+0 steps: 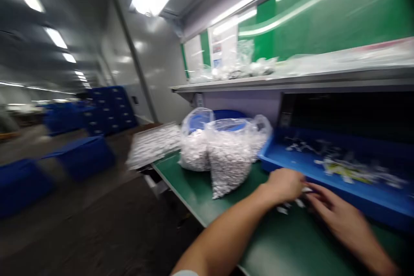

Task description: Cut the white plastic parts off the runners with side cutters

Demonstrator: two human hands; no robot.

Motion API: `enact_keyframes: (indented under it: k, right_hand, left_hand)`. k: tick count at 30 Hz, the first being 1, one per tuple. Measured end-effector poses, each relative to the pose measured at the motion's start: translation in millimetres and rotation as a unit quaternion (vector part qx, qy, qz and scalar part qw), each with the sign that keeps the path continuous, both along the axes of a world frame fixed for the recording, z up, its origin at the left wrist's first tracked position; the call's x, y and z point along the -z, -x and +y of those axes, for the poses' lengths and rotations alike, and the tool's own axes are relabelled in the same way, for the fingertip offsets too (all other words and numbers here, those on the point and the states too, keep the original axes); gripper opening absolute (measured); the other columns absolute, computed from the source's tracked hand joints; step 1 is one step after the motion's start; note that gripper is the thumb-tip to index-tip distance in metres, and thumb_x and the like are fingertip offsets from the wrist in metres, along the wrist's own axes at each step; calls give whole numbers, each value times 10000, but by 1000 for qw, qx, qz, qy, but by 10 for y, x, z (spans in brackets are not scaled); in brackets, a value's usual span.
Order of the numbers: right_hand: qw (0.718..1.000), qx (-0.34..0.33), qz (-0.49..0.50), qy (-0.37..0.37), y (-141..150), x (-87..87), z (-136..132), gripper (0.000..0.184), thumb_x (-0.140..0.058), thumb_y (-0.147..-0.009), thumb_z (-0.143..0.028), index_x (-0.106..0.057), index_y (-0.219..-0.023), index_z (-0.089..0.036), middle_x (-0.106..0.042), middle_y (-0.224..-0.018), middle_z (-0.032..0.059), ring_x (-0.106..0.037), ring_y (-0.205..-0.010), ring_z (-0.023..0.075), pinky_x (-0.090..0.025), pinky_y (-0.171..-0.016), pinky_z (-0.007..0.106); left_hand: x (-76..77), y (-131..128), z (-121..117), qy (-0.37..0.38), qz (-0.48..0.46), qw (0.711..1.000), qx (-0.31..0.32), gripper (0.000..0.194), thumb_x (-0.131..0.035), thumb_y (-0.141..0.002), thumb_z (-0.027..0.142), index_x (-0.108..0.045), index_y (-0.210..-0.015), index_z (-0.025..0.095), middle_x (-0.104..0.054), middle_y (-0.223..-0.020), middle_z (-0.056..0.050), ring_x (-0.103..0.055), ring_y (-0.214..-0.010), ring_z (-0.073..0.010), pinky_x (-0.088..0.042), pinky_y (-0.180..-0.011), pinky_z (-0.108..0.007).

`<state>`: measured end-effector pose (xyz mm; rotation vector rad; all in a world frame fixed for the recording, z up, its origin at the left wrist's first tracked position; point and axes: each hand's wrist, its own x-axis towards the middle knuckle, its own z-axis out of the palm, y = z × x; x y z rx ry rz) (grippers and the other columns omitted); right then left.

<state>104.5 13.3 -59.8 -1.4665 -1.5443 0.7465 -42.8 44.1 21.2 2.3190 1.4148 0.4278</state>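
Right hand pinches a white piece; left hand curls beside it, its hold unclear — fine 2-handed work, seemingly, next calling for steadiness.

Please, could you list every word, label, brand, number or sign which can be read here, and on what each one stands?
None can be read with certainty.
White sheet on the green board: coloured print, too blurred to read.
Stacked blue crates: small pale marks, too blurred to tell if they are lettering.
Front filled bag and blue tray: no readable text.
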Motion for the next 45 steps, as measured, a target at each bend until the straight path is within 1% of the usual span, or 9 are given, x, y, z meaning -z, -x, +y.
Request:
enact_keyframes:
  k: [3, 7, 13, 17, 21, 25, 31, 41, 45]
  right_hand:
    - [997, -7, 80, 1, -159, -207, -137, 456, -562, -798, -515, -643, -1108, -190, -721, -898, 68, -690, -701, 206, -549, -634, 284]
    - [989, 2, 149, -25, -149, -336, 24, 360, -600, -796, -487, -668, -943, -165, -708, -818, 60, -687, -693, 210, -552, -566, 282]
    - [974, -38, 223, -14, -104, -393, 15, 343, -621, -809, -441, -672, -974, -145, -697, -796, 54, -672, -709, 190, -561, -598, 285]
    - [983, -27, 178, -45, -71, -436, -16, 348, -621, -819, -468, -680, -970, -159, -702, -796, 48, -657, -693, 181, -545, -589, 272]
    - [989, -1, 116, -88, -67, -471, -43, 267, -588, -861, -412, -679, -959, -181, -707, -805, 35, -659, -700, 169, -534, -636, 264]
    - [988, 29, 21, -151, -106, -484, -53, 176, -597, -864, -332, -692, -933, -200, -685, -822, 23, -626, -705, 148, -503, -664, 250]
    - [980, 52, -13, -194, -156, -498, -30, 169, -574, -891, -283, -724, -944, -227, -657, -911, 37, -615, -800, 154, -492, -744, 257]
    - [975, 52, -83, -201, -173, -526, -55, 142, -571, -852, -196, -706, -895, -212, -651, -840, 16, -601, -753, 139, -468, -699, 245]
    - [969, 2, -111, -219, -217, -551, -47, 226, -503, -884, -164, -699, -986, -213, -691, -902, 28, -626, -808, 145, -477, -769, 248]
  left_hand:
    - [-39, -11, 71, -6, -91, 995, 47, 197, -534, -842, 234, -719, -858, 168, -718, -872, -91, -652, -835, -225, -488, -765, -310]
    - [67, -61, 201, 43, -200, 975, 89, 257, -480, -885, 304, -682, -878, 145, -684, -731, -53, -635, -629, -171, -492, -569, -235]
    - [208, -76, 78, 65, -326, 941, 60, 327, -426, -924, 404, -630, -934, 149, -659, -830, -60, -626, -676, -151, -507, -541, -200]
    - [230, -86, 45, 78, -422, 903, 8, 282, -566, -856, 411, -668, -897, 151, -643, -847, -51, -598, -617, -135, -496, -511, -201]
    - [179, -100, 48, 149, -444, 883, 19, 300, -615, -834, 408, -686, -930, 133, -661, -757, -34, -594, -536, -118, -507, -527, -213]
    - [168, -117, 59, 198, -475, 857, 13, 334, -698, -765, 426, -709, -938, 140, -702, -876, -58, -665, -699, -169, -560, -605, -239]
    - [211, -154, 57, 276, -528, 802, -29, 359, -786, -689, 393, -706, -936, 145, -711, -893, -60, -677, -792, -178, -587, -658, -246]
    - [149, -118, 64, 378, -501, 778, -29, 267, -820, -682, 301, -672, -819, 125, -674, -781, -46, -643, -698, -126, -569, -624, -210]
    - [144, -109, 85, 372, -504, 779, -26, 281, -833, -663, 293, -680, -819, 117, -675, -751, -42, -632, -652, -108, -559, -633, -199]
